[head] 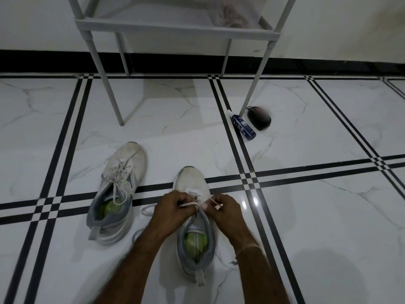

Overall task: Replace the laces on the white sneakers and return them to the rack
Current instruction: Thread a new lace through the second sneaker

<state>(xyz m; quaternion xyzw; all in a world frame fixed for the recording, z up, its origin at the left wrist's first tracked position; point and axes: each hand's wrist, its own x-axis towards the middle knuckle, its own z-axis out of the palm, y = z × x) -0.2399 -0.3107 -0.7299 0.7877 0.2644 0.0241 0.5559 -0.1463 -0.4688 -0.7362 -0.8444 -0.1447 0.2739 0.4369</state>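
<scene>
Single head cam, wide-angle, facing fwd & down, close over floor, rack at top

The left hand and the right hand each pinch the white lace over the near sneaker. The other sneaker lies just left of it (laced already). A blue bottle and a dark oval thing lie beyond it, to the right.
</scene>
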